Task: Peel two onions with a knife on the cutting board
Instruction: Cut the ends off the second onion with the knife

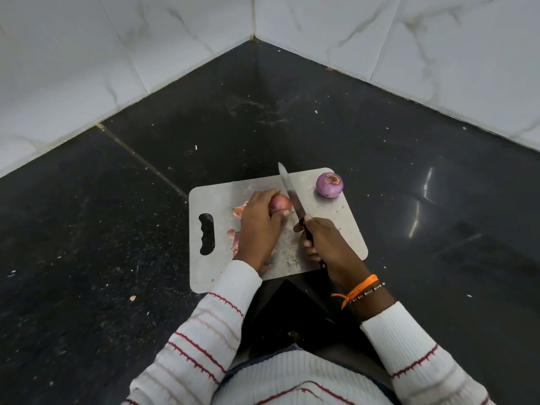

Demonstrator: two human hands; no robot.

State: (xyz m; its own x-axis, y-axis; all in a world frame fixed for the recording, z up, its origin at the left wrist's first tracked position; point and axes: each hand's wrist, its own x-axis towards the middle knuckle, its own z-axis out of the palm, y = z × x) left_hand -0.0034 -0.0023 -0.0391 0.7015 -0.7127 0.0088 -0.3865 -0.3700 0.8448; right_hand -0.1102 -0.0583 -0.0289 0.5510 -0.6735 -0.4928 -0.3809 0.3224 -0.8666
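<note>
Head view: I am seeing my left hand point(258, 226) gripping an unpeeled onion point(280, 204) mid-board, my right hand point(324, 241) clasping the knife point(292, 195), blade touching it. Peeled onion point(329, 185) is sitting at two o'clock on the cutting board point(336, 226); skins point(235, 239) are lying at nine.

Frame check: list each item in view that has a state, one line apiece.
Onion in hand: skin still on, held on the board.
Second onion: peeled, resting free at the board's far right corner.
Knife: gripped, blade beside the held onion.
Left hand: closed on the onion.
Right hand: closed on the knife handle.
Peel scraps: loose on the cutting board.
</note>
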